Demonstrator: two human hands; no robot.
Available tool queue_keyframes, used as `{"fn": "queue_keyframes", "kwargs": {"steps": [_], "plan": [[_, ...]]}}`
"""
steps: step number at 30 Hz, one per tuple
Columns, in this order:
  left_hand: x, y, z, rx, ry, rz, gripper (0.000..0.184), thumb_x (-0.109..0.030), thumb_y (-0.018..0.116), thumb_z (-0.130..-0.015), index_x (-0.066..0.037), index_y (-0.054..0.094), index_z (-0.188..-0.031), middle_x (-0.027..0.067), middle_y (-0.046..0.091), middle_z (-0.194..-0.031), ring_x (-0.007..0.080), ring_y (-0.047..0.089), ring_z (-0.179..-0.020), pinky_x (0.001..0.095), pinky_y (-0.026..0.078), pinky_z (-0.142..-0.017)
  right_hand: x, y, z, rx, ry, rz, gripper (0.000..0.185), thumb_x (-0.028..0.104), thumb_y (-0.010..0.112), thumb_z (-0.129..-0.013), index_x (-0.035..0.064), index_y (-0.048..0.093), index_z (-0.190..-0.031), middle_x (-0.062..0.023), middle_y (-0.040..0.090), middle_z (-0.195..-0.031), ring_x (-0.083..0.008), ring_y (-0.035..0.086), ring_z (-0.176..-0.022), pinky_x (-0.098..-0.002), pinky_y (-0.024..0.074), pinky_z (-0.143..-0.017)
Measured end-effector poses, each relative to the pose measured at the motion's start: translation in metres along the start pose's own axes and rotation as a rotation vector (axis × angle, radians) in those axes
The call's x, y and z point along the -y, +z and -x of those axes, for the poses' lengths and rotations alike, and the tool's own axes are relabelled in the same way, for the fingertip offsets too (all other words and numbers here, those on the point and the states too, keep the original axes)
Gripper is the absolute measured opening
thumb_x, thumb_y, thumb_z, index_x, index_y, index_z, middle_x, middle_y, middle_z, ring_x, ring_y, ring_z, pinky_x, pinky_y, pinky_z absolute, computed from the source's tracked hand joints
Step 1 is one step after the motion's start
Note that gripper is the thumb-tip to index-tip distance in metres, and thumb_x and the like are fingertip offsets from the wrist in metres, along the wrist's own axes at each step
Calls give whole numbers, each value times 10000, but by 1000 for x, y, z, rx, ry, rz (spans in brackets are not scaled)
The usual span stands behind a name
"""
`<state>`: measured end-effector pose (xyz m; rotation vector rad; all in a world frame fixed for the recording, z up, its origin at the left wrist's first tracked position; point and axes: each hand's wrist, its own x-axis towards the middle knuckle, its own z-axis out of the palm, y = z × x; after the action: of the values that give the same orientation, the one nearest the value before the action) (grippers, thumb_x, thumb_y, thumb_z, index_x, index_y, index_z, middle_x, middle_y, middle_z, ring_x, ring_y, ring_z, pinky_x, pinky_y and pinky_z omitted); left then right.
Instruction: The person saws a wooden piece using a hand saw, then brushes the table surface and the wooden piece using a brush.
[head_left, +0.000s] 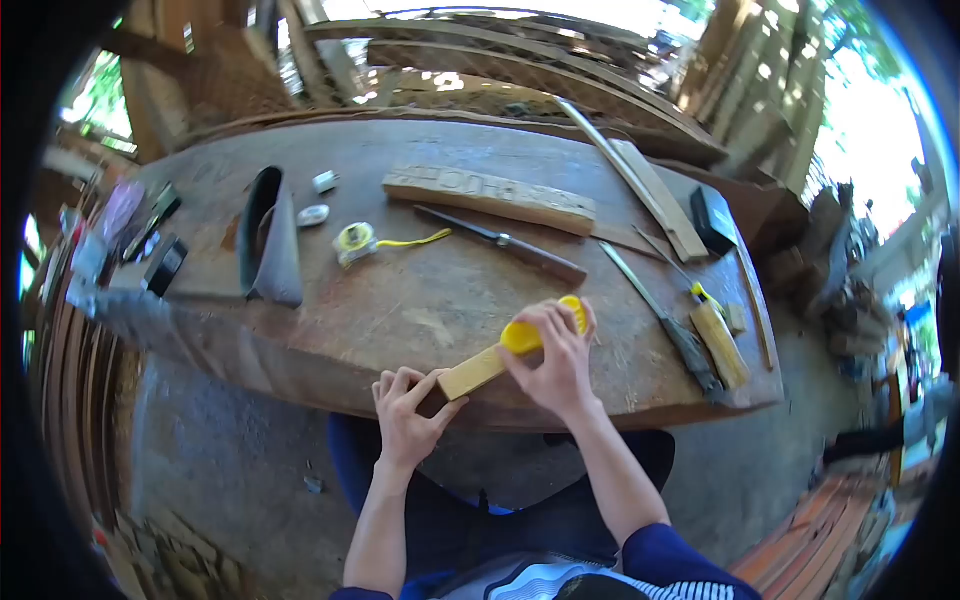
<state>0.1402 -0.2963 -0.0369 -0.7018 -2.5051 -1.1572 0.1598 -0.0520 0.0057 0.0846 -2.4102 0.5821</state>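
A short light wooden block (471, 372) lies near the front edge of the brown wooden table (400, 325). My left hand (408, 415) grips the block's left end between thumb and fingers. Over its right end, my right hand (558, 362) is closed on a yellow object (522, 337), whose exact kind I cannot make out because my fingers cover part of it. Behind my hands lies a long dark tool with a wooden handle (545, 260). Farther back rests a thick wooden bar with carved letters (490, 198).
A yellow tape measure (356, 242) and a curved dark sheath-like piece (275, 250) are on the left. At the right lie a chisel-like tool (690, 352), a wooden-handled tool (720, 346), a black box (713, 221) and long strips (660, 205).
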Motion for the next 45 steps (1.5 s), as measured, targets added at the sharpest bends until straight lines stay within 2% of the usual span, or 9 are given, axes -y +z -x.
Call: {"fn": "queue_keyframes", "kwargs": {"steps": [5,9,10,13,22,25,33,38,45], "plan": [[-7,2,0,41,-34,14,445,-325,964,-808,-126,855,-1191,44,627,-983,269,549,-1014,429,411,-982,-2,-3,1,-47,30,15,426,278,909,-829,176,688,-1178,-24,744,-1176,-281,658,-1278,-649,213,-1306],[-6,2,0,49,-36,19,473,-335,969,-801,-107,849,-1198,38,624,-986,261,552,-1010,430,410,-991,3,-21,6,203,-82,-84,700,455,876,-913,202,602,-1505,-90,603,-1603,-336,464,-1592,-688,80,-1370],[-6,0,-1,53,-34,13,480,-344,969,-799,-106,847,-1197,36,620,-979,260,552,-1006,429,410,-992,-3,-30,4,244,-111,-10,891,567,846,-927,256,472,-1673,-113,418,-1772,-359,265,-1704,-687,-19,-1379],[-4,1,0,63,-34,14,481,-361,958,-812,-102,845,-1202,38,617,-981,257,552,-1009,429,408,-995,-4,-77,-10,224,-91,96,927,608,833,-919,294,452,-1703,-124,373,-1800,-375,190,-1723,-692,-38,-1375],[6,8,4,31,3,3,514,-421,947,-809,-108,843,-1204,47,632,-987,284,565,-991,459,430,-952,42,13,39,248,-278,-12,693,445,796,-974,189,591,-1584,-154,479,-1714,-391,369,-1646,-671,192,-1348],[0,4,0,33,-18,-1,502,-408,962,-796,-129,849,-1198,46,638,-987,282,571,-984,458,432,-943,19,0,33,255,-104,-394,640,380,789,-974,157,618,-1549,-162,511,-1686,-402,394,-1628,-622,210,-1358],[1,6,3,34,-12,21,476,-389,960,-804,-162,851,-1207,32,642,-993,272,578,-996,455,425,-950,45,0,38,261,-185,-56,571,462,792,-1000,192,680,-1491,-125,553,-1663,-387,393,-1638,-581,203,-1366],[-3,3,0,20,-25,23,473,-408,964,-788,-156,865,-1176,38,640,-969,273,570,-987,453,424,-947,11,-14,23,112,-20,195,487,446,856,-925,222,769,-1348,-72,639,-1516,-352,490,-1550,-712,208,-1302],[7,8,4,10,-4,20,464,-339,945,-758,-215,862,-1198,10,641,-959,264,575,-975,443,427,-935,65,10,39,163,-213,-106,523,390,895,-882,200,739,-1344,-80,657,-1423,-374,513,-1505,-672,304,-1289]]}}
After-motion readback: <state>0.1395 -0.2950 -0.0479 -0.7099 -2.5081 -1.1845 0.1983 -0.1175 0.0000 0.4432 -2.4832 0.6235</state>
